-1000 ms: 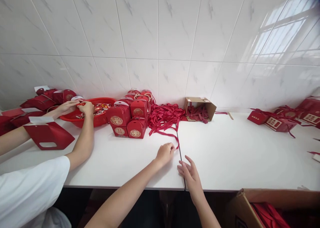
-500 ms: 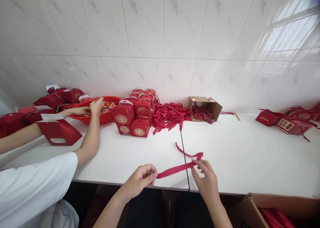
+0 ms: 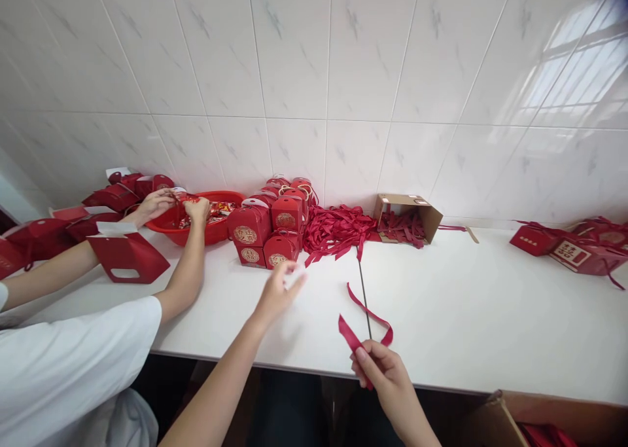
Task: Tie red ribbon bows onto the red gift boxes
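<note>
My right hand (image 3: pixel 385 372) is closed on a dark red ribbon (image 3: pixel 349 332) near the table's front edge. One end of the ribbon sticks up past the fingertips, and the rest curls over the table behind the hand. My left hand (image 3: pixel 279 293) is held over the table with fingers apart and nothing in it, just in front of the stacked red gift boxes (image 3: pixel 249 226). Behind, a tangled pile of red ribbons (image 3: pixel 338 231) lies beside an open cardboard box (image 3: pixel 409 218) with more ribbons in it.
At the left, a person's hands (image 3: pixel 199 210) work over a red basin (image 3: pixel 210 234) of wrapped sweets. A red box (image 3: pixel 128 257) stands by that arm. Red boxes (image 3: pixel 572 254) lie at the right. A carton (image 3: pixel 564 411) is at the lower right.
My left hand has let go of the ribbon and moved up toward the stacked boxes. My right hand has moved lower with the ribbon. The view has shifted slightly.
</note>
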Demonstrator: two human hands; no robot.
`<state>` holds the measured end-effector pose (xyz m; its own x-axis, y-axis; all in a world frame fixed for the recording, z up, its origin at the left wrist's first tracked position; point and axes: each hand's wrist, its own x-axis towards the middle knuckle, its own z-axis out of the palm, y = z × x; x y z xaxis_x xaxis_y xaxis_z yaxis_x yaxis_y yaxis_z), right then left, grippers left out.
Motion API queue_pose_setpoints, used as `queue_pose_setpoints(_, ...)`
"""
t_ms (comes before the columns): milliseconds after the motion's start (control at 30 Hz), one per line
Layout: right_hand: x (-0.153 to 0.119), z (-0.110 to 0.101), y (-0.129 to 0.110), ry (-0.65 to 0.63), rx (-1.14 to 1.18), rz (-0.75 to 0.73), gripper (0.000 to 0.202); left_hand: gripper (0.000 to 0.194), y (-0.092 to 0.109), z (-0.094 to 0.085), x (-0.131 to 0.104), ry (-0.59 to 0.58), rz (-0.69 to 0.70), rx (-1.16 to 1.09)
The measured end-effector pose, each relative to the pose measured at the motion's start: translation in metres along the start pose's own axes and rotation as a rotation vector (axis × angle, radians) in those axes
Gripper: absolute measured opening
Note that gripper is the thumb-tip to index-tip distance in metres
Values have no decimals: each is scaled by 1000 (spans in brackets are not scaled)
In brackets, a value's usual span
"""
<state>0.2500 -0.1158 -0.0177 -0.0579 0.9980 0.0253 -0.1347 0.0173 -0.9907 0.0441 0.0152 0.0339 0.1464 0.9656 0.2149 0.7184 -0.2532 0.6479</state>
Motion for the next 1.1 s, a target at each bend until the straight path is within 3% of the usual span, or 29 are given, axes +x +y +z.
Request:
queue_pose_setpoints(67,-6,-8,-2,46,41,20,35,43,-15,0,36,180,-73,114)
queue_pose_setpoints(133,-15,-18,-5,104,79,31,34,61,-29,3,65,264,-126,214)
queue_pose_setpoints(200,-25,-27,-9,183,117,26,33,68,-39,10,82,269,-147,291)
queue_pose_setpoints(300,-37,-42,-15,288,195,2,29,61,-46,20,87,250,-145,369)
queue_pose_setpoints(400,-44,-56,-20,366,296,-73,21,52,-44,22,73,196,-79,395)
queue_pose_setpoints(533,-41,-65,-25,380,284,-128,16,57,-28,18,30,-7,158,351)
queue_pose_setpoints(633,-30,-59,-26,305,67,-127,25,70,-13,18,-13,-150,310,297)
queue_pose_setpoints(767,-5,-35,-21,163,-171,-101,35,98,0,19,-53,-300,392,208)
queue_pose_setpoints(933,17,-8,-10,75,-203,-72,34,120,2,16,-60,-391,390,95)
queue_pose_setpoints(1033,13,-7,-16,32,-203,-136,30,122,-2,15,-59,-386,360,23)
queue_pose_setpoints(1100,5,-12,-25,-103,-221,-150,26,123,-5,17,-56,-389,315,-76)
